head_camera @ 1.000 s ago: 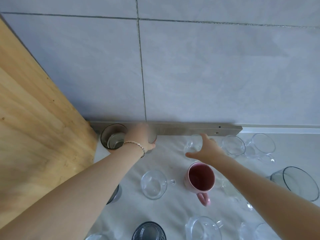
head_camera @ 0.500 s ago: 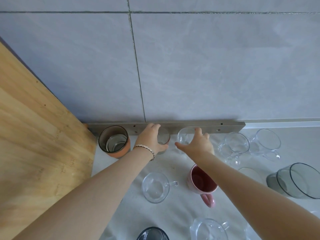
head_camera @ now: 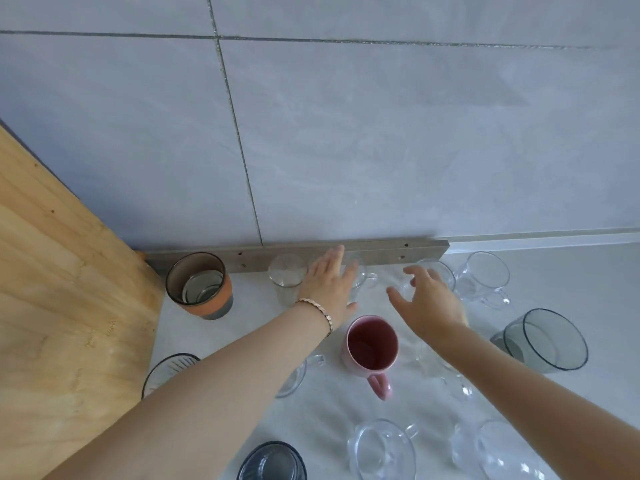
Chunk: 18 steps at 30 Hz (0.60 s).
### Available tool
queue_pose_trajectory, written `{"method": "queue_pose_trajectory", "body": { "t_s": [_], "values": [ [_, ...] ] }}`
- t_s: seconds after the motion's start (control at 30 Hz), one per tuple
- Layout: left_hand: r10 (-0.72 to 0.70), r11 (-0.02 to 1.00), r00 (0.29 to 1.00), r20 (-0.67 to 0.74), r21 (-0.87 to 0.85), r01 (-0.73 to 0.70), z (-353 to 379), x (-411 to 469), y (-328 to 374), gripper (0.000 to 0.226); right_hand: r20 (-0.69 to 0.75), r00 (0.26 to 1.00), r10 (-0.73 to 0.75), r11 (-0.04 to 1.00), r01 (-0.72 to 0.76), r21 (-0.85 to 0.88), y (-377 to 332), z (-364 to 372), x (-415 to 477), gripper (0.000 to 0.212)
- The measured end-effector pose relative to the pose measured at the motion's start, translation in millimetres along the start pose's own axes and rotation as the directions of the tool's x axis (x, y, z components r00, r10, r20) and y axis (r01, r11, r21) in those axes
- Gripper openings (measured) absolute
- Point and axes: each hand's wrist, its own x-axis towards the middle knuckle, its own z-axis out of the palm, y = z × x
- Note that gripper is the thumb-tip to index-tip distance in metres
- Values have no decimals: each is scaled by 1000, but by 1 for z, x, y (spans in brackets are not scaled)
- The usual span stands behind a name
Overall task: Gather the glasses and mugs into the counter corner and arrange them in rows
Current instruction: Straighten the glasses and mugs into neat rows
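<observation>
Glasses and mugs stand spread over your white counter (head_camera: 571,271). Your left hand (head_camera: 329,287) is flat with straight fingers and holds nothing. It is just beside a small clear glass (head_camera: 287,275) by the metal strip (head_camera: 381,249). A clear mug (head_camera: 365,278) peeks out from under it; you cannot tell if they touch. Your right hand (head_camera: 429,303) has its fingers spread wide and holds nothing. A brown glass with an orange band (head_camera: 199,285) sits in the corner. The pink mug (head_camera: 372,344) stands between your arms.
</observation>
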Motion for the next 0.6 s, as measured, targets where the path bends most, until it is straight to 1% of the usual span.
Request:
{"method": "queue_pose_trajectory", "body": {
  "t_s": [0.07,0.13,0.2,0.27,0.33,0.37,0.43,0.6],
  "values": [
    [-102,991,993,66,-84,107,2,11,17,76,-54,999,-5,999,6,31,28,-15,-2,40],
    [-190,972,978,89,-126,200,1,20,27,80,-93,996,6,999,-1,50,50,-26,-2,33],
    [-262,950,964,46,-164,266,0,26,34,80,-83,997,-2,999,5,36,68,-35,1,30],
    [-355,915,935,-10,-207,345,-1,29,37,75,-62,998,-8,999,10,32,80,-41,6,30],
    [-450,866,893,-15,-252,432,-3,30,38,67,-52,998,-22,998,25,50,86,-43,12,31],
    [-476,849,879,-3,-261,459,-4,31,39,64,-48,998,-34,998,37,56,87,-43,15,33],
    [-486,844,874,8,-256,471,-5,32,40,63,-24,998,-57,997,58,50,87,-42,22,41],
    [-442,857,897,1,-295,423,-2,36,53,76,137,985,-108,994,105,27,78,-29,36,85]
  ]
}}
